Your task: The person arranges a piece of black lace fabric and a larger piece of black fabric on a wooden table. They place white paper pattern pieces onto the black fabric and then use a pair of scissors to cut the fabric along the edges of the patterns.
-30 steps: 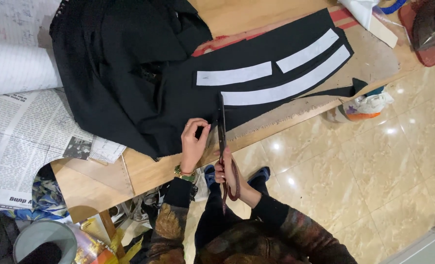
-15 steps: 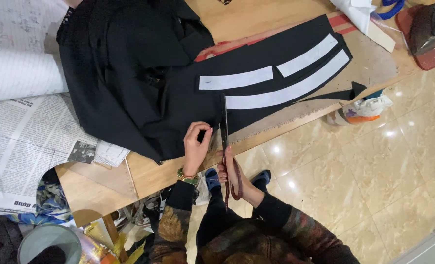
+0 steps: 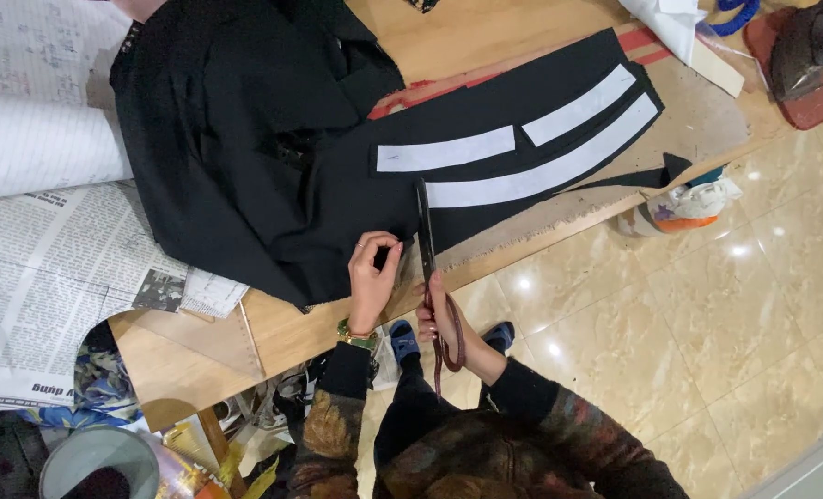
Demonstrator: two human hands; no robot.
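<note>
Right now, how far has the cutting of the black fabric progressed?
Done: three white paper strips lie laid out on the black fabric on the wooden table. In hand: the right hand drives the long scissors into the fabric's near edge, while the left hand presses the cloth flat beside the blades. Left: the blade tips have only just reached the strips, so the cutting around them remains.
</note>
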